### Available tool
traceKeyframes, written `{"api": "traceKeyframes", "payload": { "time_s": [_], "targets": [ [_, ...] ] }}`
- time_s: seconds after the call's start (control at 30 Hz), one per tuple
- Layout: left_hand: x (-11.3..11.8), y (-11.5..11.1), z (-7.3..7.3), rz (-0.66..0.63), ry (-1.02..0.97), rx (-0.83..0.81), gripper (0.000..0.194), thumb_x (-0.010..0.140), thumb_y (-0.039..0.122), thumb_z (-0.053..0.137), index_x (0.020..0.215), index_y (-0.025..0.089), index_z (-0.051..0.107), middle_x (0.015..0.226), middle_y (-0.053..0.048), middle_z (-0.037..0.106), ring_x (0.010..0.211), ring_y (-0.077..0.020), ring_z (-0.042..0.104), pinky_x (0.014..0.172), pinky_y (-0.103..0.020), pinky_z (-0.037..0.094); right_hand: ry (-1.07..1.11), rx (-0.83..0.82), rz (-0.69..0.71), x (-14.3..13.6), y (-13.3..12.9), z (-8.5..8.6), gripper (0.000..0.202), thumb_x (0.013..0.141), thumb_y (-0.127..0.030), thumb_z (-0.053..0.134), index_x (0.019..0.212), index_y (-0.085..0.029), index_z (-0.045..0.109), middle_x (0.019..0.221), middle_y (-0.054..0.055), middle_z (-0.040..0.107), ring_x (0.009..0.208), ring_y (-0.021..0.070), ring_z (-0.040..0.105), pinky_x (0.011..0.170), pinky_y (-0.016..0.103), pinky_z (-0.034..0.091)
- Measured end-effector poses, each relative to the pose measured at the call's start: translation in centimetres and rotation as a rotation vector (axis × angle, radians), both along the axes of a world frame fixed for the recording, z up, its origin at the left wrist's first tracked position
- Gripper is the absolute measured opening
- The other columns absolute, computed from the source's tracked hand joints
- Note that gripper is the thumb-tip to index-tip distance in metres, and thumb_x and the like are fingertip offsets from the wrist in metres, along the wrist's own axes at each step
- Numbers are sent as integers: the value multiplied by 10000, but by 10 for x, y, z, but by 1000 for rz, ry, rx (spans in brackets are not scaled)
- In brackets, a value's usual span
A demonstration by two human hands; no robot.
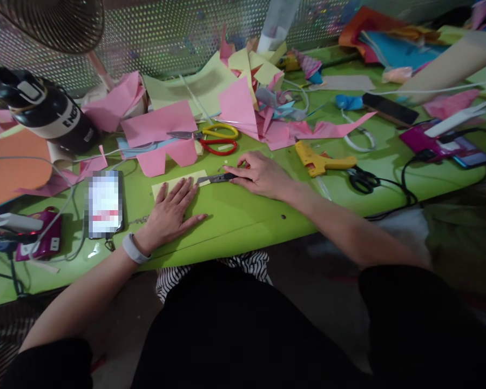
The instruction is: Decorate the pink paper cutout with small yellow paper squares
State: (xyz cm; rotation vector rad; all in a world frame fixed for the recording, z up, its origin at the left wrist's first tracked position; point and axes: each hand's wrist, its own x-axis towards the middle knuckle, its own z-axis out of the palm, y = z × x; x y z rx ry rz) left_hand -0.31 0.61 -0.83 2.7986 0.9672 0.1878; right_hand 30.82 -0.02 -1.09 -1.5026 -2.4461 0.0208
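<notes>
My left hand (170, 209) lies flat with its fingers stretched out. It presses a narrow pale yellow paper strip (160, 189) against the green table (235, 227). From the right, my right hand (261, 175) has its fingers closed on a utility knife (221, 178). The metal blade end of the knife rests at the right end of the strip, just beside my left fingertips. Small paper scraps (225, 162) lie near my right fingers. Behind the strip are cut pink paper (168, 156) and scissors (218, 138) with one yellow and one red handle loop.
A yellow glue gun (322, 160) and black-handled scissors (363, 180) lie to the right. On the left are a phone (104, 205), a purple power strip (48, 235) with cables and a black bottle (60, 116). Crumpled coloured paper (238, 102) fills the back, near a fan (52, 21).
</notes>
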Motion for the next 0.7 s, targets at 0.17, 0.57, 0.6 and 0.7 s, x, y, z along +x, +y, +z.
{"api": "traceKeyframes", "payload": {
  "time_s": [0.17, 0.57, 0.6, 0.7],
  "targets": [
    [0, 0, 0, 0, 11, 38, 786, 968, 680, 328, 1600, 291, 68, 1662, -89, 232, 1537, -273, 199, 1250, -512, 57, 18, 32, 35, 5, 2, -6, 431, 999, -481, 482, 1346, -277, 638, 1126, 126, 571, 1013, 260, 525, 764, 375, 487],
    [2, -1, 2, 4, 47, 52, 788, 970, 669, 343, 1599, 266, 87, 1662, -100, 228, 1538, -279, 193, 1251, -512, 66, 28, 26, 30, 7, 7, -10, 403, 993, -476, 504, 1323, -299, 653, 1124, 116, 561, 1023, 259, 513, 761, 383, 485],
    [2, 0, 2, 2, 48, 50, 788, 971, 668, 340, 1599, 266, 87, 1662, -101, 228, 1538, -281, 191, 1250, -514, 65, 27, 22, 35, 7, 7, -9, 404, 994, -475, 502, 1322, -294, 654, 1125, 117, 562, 1024, 257, 515, 762, 381, 485],
    [2, 0, 2, 0, 51, 45, 787, 972, 673, 328, 1599, 261, 92, 1661, -103, 231, 1539, -282, 187, 1248, -518, 64, 29, 15, 43, 9, 7, -8, 401, 995, -473, 501, 1306, -281, 666, 1139, 119, 563, 1030, 257, 518, 770, 384, 485]
  ]
}}
